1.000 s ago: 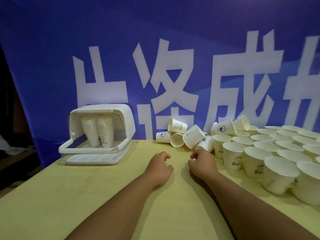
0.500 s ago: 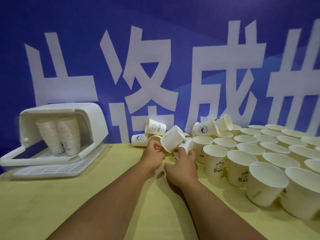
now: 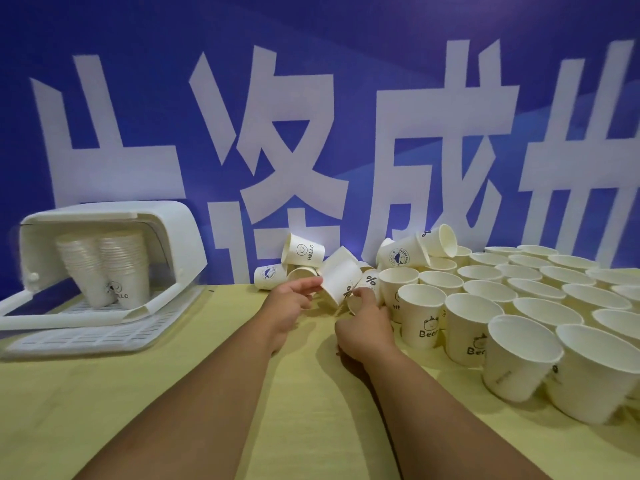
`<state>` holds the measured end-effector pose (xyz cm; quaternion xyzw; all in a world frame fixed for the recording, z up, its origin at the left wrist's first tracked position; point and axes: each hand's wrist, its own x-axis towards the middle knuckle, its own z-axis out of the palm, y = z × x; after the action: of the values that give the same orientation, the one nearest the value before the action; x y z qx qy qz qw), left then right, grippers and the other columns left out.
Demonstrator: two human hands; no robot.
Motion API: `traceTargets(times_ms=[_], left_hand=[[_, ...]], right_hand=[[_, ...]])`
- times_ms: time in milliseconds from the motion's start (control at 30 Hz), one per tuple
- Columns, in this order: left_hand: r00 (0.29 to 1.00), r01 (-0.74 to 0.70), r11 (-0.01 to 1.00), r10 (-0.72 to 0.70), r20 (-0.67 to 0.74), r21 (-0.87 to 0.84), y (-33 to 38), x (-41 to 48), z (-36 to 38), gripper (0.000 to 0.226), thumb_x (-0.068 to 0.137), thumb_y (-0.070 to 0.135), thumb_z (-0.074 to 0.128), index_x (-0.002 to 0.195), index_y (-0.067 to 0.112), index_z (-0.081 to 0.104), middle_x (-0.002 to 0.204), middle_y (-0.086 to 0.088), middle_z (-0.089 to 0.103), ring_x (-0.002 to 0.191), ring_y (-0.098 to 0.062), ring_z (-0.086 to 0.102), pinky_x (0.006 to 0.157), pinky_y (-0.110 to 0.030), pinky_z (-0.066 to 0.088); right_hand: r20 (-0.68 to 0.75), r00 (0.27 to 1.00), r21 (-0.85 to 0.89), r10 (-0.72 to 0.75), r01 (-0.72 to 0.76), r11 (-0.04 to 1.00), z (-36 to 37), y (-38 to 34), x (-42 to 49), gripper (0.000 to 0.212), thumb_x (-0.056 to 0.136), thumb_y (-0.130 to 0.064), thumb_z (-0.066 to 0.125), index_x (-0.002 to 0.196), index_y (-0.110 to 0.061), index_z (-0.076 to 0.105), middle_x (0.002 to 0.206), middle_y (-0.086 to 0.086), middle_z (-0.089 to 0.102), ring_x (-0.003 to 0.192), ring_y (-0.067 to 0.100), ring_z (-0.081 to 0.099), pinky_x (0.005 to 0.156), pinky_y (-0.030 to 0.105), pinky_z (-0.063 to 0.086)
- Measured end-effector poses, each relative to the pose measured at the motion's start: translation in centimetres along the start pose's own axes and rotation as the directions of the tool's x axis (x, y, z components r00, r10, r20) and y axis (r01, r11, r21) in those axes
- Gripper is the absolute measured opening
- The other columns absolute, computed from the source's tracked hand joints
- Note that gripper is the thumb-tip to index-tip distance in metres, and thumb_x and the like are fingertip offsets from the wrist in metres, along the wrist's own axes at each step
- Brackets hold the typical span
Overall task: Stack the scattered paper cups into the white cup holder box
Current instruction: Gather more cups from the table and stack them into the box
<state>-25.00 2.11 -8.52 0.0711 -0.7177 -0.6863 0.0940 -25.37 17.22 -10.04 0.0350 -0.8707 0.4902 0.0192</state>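
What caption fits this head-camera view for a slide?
Left hand pinches a tipped paper cup, right hand beside it; stacks inside the white box.

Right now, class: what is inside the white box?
Two leaning stacks of cups on its slotted tray; the front one reads HELLO. The rear of the box behind them is covered.
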Motion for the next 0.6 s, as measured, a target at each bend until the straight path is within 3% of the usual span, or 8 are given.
traceTargets(times_ms=[67,167,233,333,400,467,533,600], left_hand=[[1.0,0.003,1.0,-0.003,0.03,-0.005,-0.2,0.2,-0.2,0.056,0.089,-0.014,0.047,0.117,0.025,0.075,0.12,0.005,0.073,0.11,-0.012,0.059,0.086,-0.033,0.042],[1.0,0.001,0.998,-0.002,-0.015,-0.07,-0.1,0.2,-0.4,0.051,0.09,-0.012,0.049,0.117,0.021,0.076,0.116,0.0,0.073,0.102,-0.013,0.059,0.078,-0.029,0.041],[0.99,-0.008,0.979,-0.021,-0.138,-0.206,0.1,0.1,-0.5,0.04,0.09,-0.009,0.056,0.112,0.016,0.077,0.108,-0.002,0.073,0.094,-0.016,0.061,0.071,-0.027,0.041],[0.936,-0.066,0.96,-0.035,-0.349,-0.273,0.5,-0.5,-0.7,0.017,0.085,0.003,0.073,0.097,0.014,0.079,0.103,-0.004,0.075,0.096,-0.025,0.067,0.075,-0.034,0.054],[0.882,-0.103,0.984,0.023,-0.47,-0.144,1.1,-1.0,-0.9,0.009,0.08,0.012,0.082,0.087,0.018,0.078,0.095,0.0,0.073,0.092,-0.024,0.067,0.084,-0.046,0.061],[0.822,-0.13,0.991,0.131,-0.554,0.042,1.9,-1.6,-1.3,0.013,0.076,0.024,0.086,0.079,0.02,0.074,0.087,0.003,0.072,0.085,-0.024,0.068,0.085,-0.05,0.061],[0.788,-0.14,0.96,0.257,-0.56,0.243,2.8,-2.2,-1.8,0.023,0.076,0.036,0.087,0.074,0.021,0.069,0.082,0.004,0.071,0.081,-0.025,0.068,0.085,-0.05,0.059],[0.802,-0.147,0.901,0.35,-0.485,0.407,3.3,-3.0,-2.1,0.03,0.077,0.037,0.087,0.07,0.02,0.063,0.077,0.003,0.069,0.077,-0.023,0.066,0.077,-0.041,0.057]], right_hand=[[-0.01,1.0,0.004,-0.002,0.002,1.0,0.0,-0.1,-0.1,0.069,0.075,-0.017,0.05,0.138,-0.041,0.036,0.133,0.016,0.036,0.107,0.034,0.058,0.096,0.041,0.054],[0.053,0.999,-0.032,-0.003,0.004,0.999,-0.3,-0.2,0.0,0.084,0.075,-0.02,0.05,0.149,-0.05,0.026,0.142,0.022,0.032,0.119,0.034,0.056,0.102,0.042,0.051],[0.067,0.998,-0.037,0.007,-0.005,0.999,-0.3,-0.3,-0.1,0.084,0.074,-0.024,0.05,0.152,-0.048,0.028,0.143,0.019,0.032,0.121,0.034,0.058,0.104,0.042,0.05],[0.015,1.0,-0.005,0.012,-0.012,1.0,-0.1,-0.3,-0.3,0.074,0.069,-0.029,0.049,0.139,-0.047,0.033,0.13,0.013,0.039,0.097,0.036,0.068,0.09,0.043,0.058],[-0.017,1.0,-0.011,0.0,0.0,1.0,-0.2,-0.6,-0.7,0.063,0.072,-0.027,0.054,0.131,-0.04,0.037,0.126,0.011,0.041,0.094,0.033,0.063,0.087,0.037,0.055],[-0.028,1.0,-0.071,-0.014,0.012,0.997,-0.2,-0.9,-1.1,0.052,0.08,-0.021,0.059,0.128,-0.032,0.042,0.127,0.013,0.041,0.099,0.029,0.05,0.087,0.03,0.044],[-0.031,0.999,-0.109,-0.024,0.02,0.994,-0.2,-0.9,-1.1,0.042,0.082,-0.018,0.06,0.12,-0.03,0.046,0.127,0.01,0.038,0.101,0.03,0.05,0.089,0.031,0.044],[-0.019,0.999,-0.142,-0.04,0.037,0.989,0.0,-1.1,-1.4,0.035,0.082,-0.018,0.061,0.112,-0.031,0.048,0.125,0.007,0.034,0.098,0.03,0.054,0.094,0.032,0.046]])
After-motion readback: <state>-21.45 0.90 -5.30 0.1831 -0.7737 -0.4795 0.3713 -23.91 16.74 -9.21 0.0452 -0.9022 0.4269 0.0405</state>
